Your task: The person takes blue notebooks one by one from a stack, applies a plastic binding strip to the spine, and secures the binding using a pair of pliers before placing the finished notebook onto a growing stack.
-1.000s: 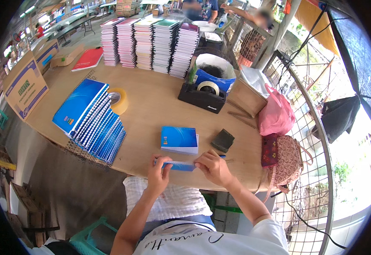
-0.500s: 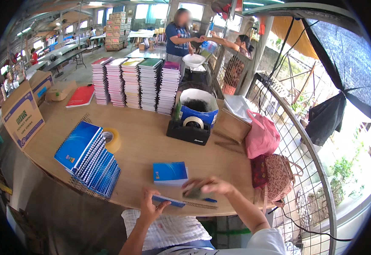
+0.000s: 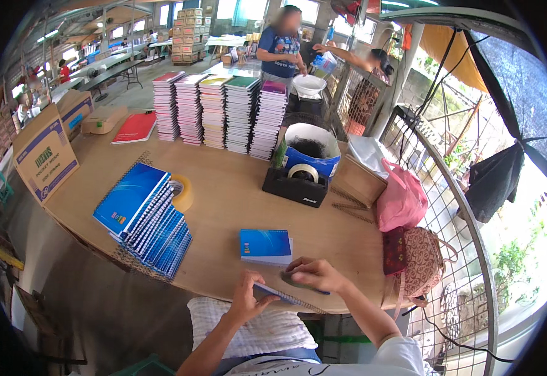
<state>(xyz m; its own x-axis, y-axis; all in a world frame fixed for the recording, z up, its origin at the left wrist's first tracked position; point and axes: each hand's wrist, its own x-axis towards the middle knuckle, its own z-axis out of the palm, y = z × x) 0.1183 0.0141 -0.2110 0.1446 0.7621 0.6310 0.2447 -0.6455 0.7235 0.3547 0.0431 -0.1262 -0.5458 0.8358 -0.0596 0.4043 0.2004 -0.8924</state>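
My left hand (image 3: 247, 302) pinches a small blue notebook (image 3: 262, 287) at the table's near edge, thumb on one side and fingers on the other. A dark wire coil (image 3: 308, 305) runs along the notebook's edge and sticks out past its right end. Just above the coil, my right hand (image 3: 318, 274) is closed on a small dark greenish object (image 3: 291, 279), mostly hidden by the fingers; its kind is unclear. Part of a blue pen shows below that hand. Beyond the hands lies a blue-covered notebook (image 3: 265, 243) with white pages showing beneath it.
A leaning stack of blue spiral notebooks (image 3: 132, 197) stands left, beside a tape roll (image 3: 182, 193). Notebook piles (image 3: 242, 119) line the far edge. A black tape dispenser (image 3: 295, 188), bucket (image 3: 326, 150), pink bag (image 3: 400, 200) and patterned bag (image 3: 420, 257) sit right. Two people are beyond.
My right hand has come down closer to the coil with the dark object. More of the coil now lies along the notebook's edge. The whole view has shifted slightly.
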